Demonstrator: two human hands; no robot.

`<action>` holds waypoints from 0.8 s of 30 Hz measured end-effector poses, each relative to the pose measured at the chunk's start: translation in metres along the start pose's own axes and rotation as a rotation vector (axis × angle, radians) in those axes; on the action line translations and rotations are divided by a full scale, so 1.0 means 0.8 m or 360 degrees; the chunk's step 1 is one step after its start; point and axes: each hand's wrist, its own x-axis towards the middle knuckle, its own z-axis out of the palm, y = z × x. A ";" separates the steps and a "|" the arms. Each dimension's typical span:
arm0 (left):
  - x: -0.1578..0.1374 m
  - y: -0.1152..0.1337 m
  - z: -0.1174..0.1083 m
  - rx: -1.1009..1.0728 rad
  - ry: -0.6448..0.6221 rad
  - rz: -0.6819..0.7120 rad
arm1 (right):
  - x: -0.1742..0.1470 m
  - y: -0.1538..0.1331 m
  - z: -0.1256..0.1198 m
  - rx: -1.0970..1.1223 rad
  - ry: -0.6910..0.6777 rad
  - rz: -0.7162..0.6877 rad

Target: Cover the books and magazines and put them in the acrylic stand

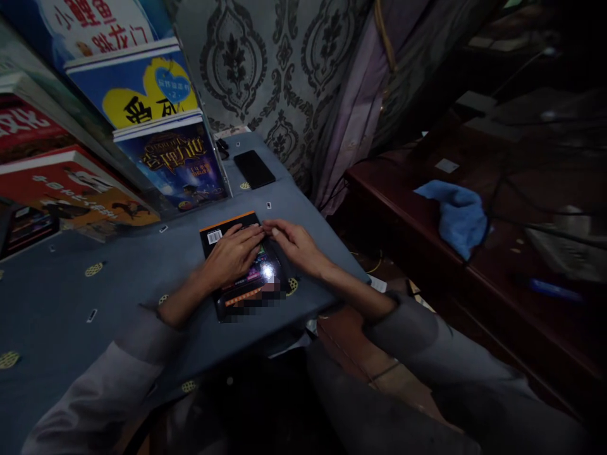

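A dark, glossy book (258, 270) with an orange top edge and a white barcode label lies on the blue-grey tablecloth. My left hand (232, 254) rests flat across its upper part, fingers stretched toward the right edge. Beside it, my right hand (293, 242) is at the book's upper right edge, with thumb and fingertips drawn together. Whatever lies between those fingertips is too small to make out. The tips of both hands nearly meet. A bright glare and a pixelated patch hide part of the cover's lower area.
Several upright books, among them a blue-purple one (177, 165) and an orange one (90, 193), stand in a rack at the left. A black phone (255, 169) lies behind the hands. To the right, a dark red desk (403, 212) holds a blue cloth (459, 218) and cables.
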 end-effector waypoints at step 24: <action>0.026 -0.056 -0.004 0.0044 -0.0038 -0.0089 | -0.009 0.000 -0.017 -0.0740 -0.0657 -0.0473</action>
